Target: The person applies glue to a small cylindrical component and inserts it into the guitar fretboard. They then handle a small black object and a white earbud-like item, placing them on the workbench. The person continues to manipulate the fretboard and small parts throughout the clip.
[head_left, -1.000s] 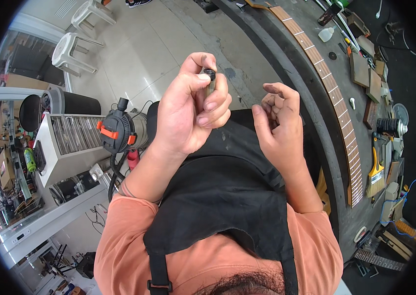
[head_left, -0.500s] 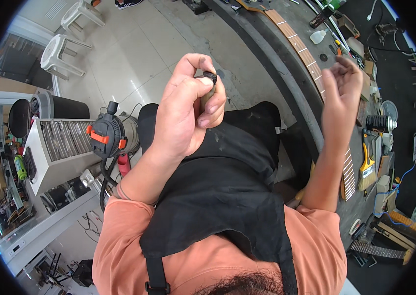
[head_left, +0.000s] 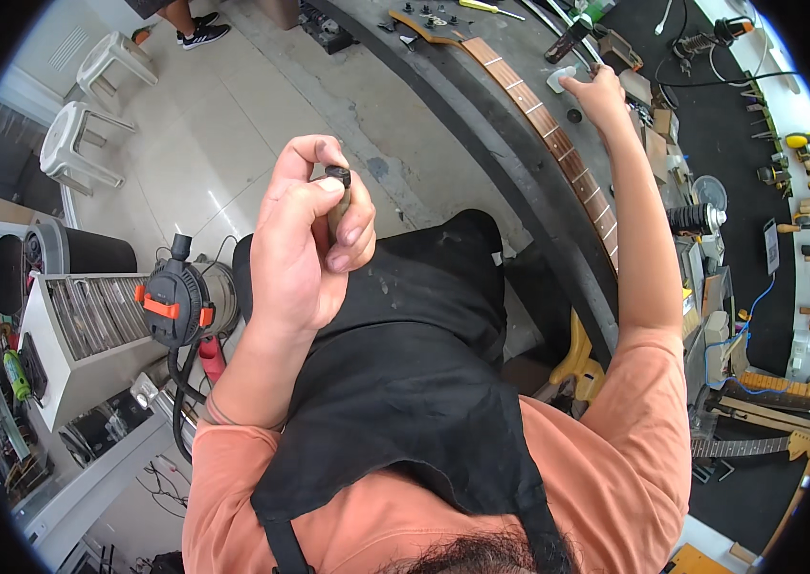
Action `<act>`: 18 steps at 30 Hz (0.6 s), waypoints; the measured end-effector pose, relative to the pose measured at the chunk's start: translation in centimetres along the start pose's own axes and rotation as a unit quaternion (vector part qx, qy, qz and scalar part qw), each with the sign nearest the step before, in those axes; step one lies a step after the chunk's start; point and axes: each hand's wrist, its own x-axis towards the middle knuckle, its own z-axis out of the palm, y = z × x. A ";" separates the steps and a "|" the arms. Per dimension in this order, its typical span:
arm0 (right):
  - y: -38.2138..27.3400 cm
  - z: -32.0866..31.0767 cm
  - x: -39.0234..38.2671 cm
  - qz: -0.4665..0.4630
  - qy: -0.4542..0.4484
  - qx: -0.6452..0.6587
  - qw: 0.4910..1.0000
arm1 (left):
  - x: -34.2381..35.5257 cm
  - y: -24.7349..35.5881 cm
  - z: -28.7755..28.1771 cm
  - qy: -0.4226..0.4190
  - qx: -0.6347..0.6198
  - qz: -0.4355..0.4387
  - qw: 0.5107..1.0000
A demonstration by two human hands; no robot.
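Observation:
My left hand (head_left: pixel 305 234), raised over my apron, pinches a small black ridged piece (head_left: pixel 339 176). An olive-brown part beneath that piece runs down between the curled fingers, and its lower end is hidden in my palm. My right hand (head_left: pixel 600 98) reaches far over the workbench, thumb stuck out apart from the other fingers. Its thumb is next to a small translucent bottle (head_left: pixel 563 79). Partly bent, its fingertips come close to tools and boxes at the bench's back, and nothing held shows there. Left of that arm lies a guitar neck with a rosewood fretboard (head_left: pixel 529 100).
Small black parts (head_left: pixel 437 19) and a yellow-handled screwdriver (head_left: pixel 491 9) lie by the headstock. A dark bottle (head_left: pixel 568 40), a black disc (head_left: pixel 574 116) and a spray can (head_left: pixel 697 219) stand or lie on the bench. A shop vacuum (head_left: pixel 175 306) stands at left. White stools (head_left: pixel 80 143) and another person's shoes (head_left: pixel 206 34) are farther off.
My right hand has moved away from me, out over the bench's far part beside the translucent bottle. The left hand keeps its pinch on the black piece. The whole view has shifted.

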 end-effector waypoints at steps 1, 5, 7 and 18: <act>-0.5 0.1 0.4 0.004 -0.016 -0.009 1.000 | -0.2 0.2 0.0 0.005 -0.004 0.000 1.000; 5.7 3.3 5.5 0.000 -0.085 -0.023 0.996 | 0.0 0.5 0.1 -0.015 -0.040 -0.029 0.999; 4.8 3.7 5.6 -0.018 -0.089 -0.027 0.995 | -0.1 0.4 -0.1 -0.015 -0.053 -0.027 0.998; -7.5 -7.8 -18.0 -0.184 -0.063 0.544 0.816 | 0.6 -1.2 -0.5 -0.003 -0.064 -0.054 0.996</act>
